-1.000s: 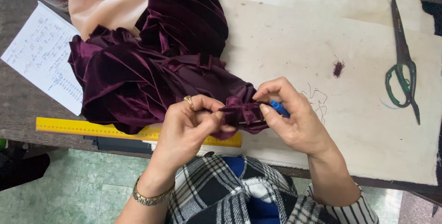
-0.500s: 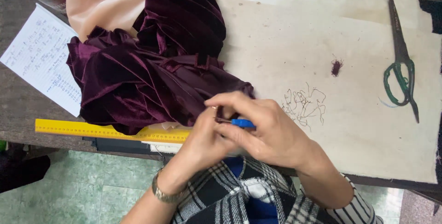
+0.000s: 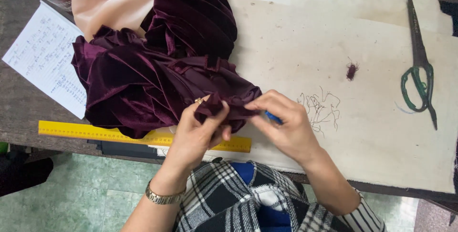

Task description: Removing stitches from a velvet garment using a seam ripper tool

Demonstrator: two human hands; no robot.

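We see the dark purple velvet fabric (image 3: 157, 65) heaped on the cream cloth (image 3: 362, 117) that covers the table, near its front edge. The left hand (image 3: 198, 134) pinches a folded edge of the velvet between thumb and fingers. The right hand (image 3: 286, 127) pinches the same edge just beside it (a small blue tool (image 3: 273, 117) shows under its fingers). A yellow ruler (image 3: 95, 133) lies below the velvet, and green-handled scissors (image 3: 420, 77) rest well apart, to the right.
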